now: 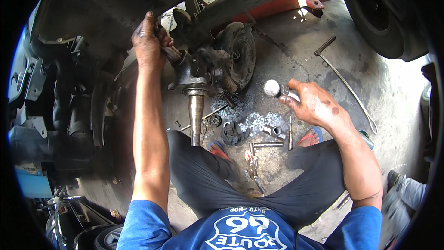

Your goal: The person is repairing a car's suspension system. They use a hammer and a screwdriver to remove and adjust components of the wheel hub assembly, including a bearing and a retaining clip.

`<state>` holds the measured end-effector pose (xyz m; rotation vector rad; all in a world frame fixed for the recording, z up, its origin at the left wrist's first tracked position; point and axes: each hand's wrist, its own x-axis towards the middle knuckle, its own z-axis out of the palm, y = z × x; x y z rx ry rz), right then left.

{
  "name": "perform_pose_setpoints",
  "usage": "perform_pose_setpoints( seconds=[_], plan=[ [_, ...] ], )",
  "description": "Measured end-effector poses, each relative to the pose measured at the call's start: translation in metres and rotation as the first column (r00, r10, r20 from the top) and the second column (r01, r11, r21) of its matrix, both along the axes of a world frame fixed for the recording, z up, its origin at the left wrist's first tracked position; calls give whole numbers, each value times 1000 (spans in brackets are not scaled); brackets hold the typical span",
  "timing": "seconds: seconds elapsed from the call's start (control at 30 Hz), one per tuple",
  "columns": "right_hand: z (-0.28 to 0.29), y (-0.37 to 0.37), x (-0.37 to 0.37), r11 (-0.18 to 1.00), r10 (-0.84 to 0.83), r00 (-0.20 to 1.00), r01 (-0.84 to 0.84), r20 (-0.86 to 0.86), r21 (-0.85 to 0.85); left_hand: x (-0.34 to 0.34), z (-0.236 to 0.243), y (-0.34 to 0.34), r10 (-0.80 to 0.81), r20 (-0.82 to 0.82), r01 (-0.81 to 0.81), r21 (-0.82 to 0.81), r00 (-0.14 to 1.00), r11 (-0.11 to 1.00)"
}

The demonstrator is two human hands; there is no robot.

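Note:
My left hand (149,42) is closed around a dark metal pin (173,54), whose lower end meets the top of a greasy steering knuckle (193,75). The knuckle's bare, tapered spindle (196,115) points down toward my left knee. To the right, my right hand (311,103) grips a hammer (272,88), its round, pale face turned up and apart from the knuckle. Most of the hammer's handle is hidden by my fingers.
Pliers (252,169), a screwdriver (290,134), a metal rod (268,144) and a short sleeve (276,131) lie between my feet. A long-handled wrench (344,81) lies right. A tyre (372,14) stands far right; vehicle parts crowd the left. Another person's leg (409,199) shows lower right.

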<state>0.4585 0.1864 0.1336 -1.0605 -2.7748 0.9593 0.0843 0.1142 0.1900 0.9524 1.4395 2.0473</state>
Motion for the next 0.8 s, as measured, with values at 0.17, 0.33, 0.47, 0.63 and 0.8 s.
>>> perform_pose_setpoints(
  seconds=[0.17, 0.33, 0.47, 0.63, 0.8],
  plan=[
    [9, 11, 13, 986, -125, 991, 128, -37, 104, -8, -8, -7, -56, -35, 57, 46, 998, 997],
    [13, 33, 79, 927, -266, 957, 288, -120, 239, 4, -36, -81, 204, -290, -241, -100, 935, 965],
    [-38, 37, 159, 804, -562, 827, 552, -20, 224, 62, -93, -161, 146, -49, -141, -666, 988, 732],
    [-174, -16, 237, 643, -709, 526, 755, 469, 125, 116, -129, -165, 82, 587, 306, -531, 806, 790],
    [-292, -120, 275, 577, -670, 513, 814, 537, -58, 150, -116, -140, 124, 641, 229, -438, 757, 869]
  ],
)
